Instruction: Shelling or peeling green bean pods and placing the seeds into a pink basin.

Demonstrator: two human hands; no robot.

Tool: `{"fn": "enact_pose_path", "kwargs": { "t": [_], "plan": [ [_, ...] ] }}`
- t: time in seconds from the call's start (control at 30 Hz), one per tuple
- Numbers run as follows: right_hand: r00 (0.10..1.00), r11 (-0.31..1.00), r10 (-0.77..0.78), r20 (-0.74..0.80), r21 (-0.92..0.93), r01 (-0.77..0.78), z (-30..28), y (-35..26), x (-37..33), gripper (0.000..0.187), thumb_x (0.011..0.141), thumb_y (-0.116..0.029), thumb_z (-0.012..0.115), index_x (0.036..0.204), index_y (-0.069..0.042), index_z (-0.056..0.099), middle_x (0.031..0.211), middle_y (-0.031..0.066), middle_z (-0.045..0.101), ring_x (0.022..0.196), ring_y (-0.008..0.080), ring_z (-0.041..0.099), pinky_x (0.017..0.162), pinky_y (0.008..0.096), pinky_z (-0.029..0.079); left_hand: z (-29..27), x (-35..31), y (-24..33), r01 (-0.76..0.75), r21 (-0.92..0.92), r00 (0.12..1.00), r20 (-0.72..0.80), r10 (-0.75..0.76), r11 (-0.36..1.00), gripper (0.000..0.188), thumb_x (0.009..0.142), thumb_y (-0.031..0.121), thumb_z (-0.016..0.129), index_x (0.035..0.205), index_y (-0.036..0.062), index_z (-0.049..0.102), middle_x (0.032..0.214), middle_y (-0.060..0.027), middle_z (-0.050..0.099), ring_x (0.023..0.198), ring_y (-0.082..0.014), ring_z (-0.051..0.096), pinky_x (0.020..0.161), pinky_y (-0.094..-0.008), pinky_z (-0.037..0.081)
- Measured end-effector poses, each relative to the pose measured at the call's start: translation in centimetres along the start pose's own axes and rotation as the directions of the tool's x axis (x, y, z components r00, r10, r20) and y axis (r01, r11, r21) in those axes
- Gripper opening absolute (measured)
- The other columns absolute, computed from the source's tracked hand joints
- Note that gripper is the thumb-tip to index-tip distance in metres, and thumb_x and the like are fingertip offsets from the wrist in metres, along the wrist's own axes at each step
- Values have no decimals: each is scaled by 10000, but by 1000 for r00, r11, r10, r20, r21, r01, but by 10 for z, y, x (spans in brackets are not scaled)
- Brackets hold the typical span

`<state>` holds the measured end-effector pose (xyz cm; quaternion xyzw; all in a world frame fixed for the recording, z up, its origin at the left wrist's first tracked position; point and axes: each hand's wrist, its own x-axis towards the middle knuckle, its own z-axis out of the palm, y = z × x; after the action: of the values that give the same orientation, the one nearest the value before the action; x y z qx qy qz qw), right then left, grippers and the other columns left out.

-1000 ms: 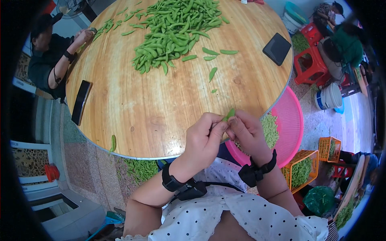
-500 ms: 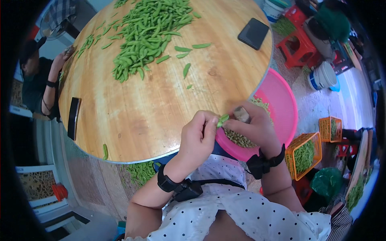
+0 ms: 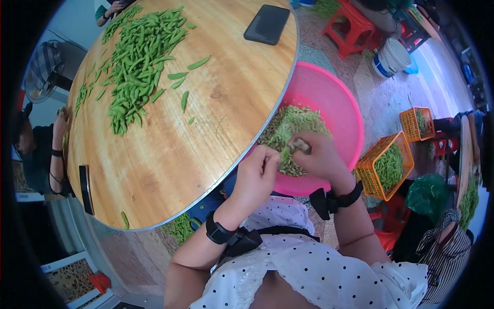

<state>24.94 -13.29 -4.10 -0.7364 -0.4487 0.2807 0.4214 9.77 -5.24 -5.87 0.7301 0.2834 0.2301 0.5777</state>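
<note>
Fingers (image 3: 267, 154) of the left hand (image 3: 254, 172) curl in beside those of the right hand (image 3: 321, 157), also bent, above the near side of a pink basin (image 3: 358, 118). Something green (image 3: 284, 153) shows between the two sets of fingertips; which hand has hold of it, and how tightly either closes, I cannot tell. Shelled beans (image 3: 303, 121) lie in the basin, just beside the round table (image 3: 180, 170). Its wood-grained top is yellowish brown, glossy toward the near edge, and bears a pile of green pods (image 3: 139, 62), a few loose ones nearer, and two dark flat devices, one (image 3: 267, 24) at the far right, one (image 3: 85, 190) at the left edge. A person in dark clothes (image 3: 38, 159) sits at the left, near a fan (image 3: 43, 77). On the floor (image 3: 123, 252) to the right stand an orange crate (image 3: 363, 170) holding pods, a red stool (image 3: 350, 33) and a white bucket (image 3: 396, 54). The bucket carries a blue printed patch (image 3: 380, 67), too small to read.
</note>
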Motion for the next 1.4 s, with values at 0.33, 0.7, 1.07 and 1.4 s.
{"fn": "enact_pose_path", "kwargs": {
  "t": [0.33, 0.7, 1.07, 1.4],
  "plan": [
    [966, 790, 222, 135, 556, -260, 0, 2, -14, 138, 766, -126, 650, 728, -39, 549, 592, -33, 488, 509, 21, 429, 434, 184, 313, 18, 11, 15, 373, -435, 927, 155, -341, 820, 142, 904, 148, 466, 827, 32, 492, 659, -24, 508, 501, -64, 439, 438, -196, 343],
    [954, 465, 227, 198, 838, -285, 6, 16, -9, 87, 800, -80, 586, 806, -28, 517, 541, -23, 447, 444, 45, 398, 395, 197, 268, 15, 7, 9, 103, -175, 994, -17, -107, 979, 98, 828, 76, 570, 870, -4, 532, 639, -73, 555, 484, -126, 521, 426, -236, 395],
    [960, 469, 221, 171, 844, -259, 9, 7, -8, 99, 795, -60, 578, 850, -25, 503, 566, -16, 451, 442, 47, 385, 395, 198, 260, 19, 3, 7, 124, -258, 989, -45, -140, 958, 85, 829, 77, 571, 849, -5, 560, 656, -63, 550, 507, -108, 496, 455, -222, 384],
    [972, 344, 113, 204, 910, -231, 15, 23, -11, 146, 771, 2, 559, 909, -14, 515, 593, -13, 450, 454, 46, 367, 401, 199, 255, 4, 10, 7, 527, -738, 831, 346, -435, 422, 139, 868, 141, 538, 797, 21, 534, 634, -26, 517, 431, -49, 373, 384, -179, 258]
  ]
}}
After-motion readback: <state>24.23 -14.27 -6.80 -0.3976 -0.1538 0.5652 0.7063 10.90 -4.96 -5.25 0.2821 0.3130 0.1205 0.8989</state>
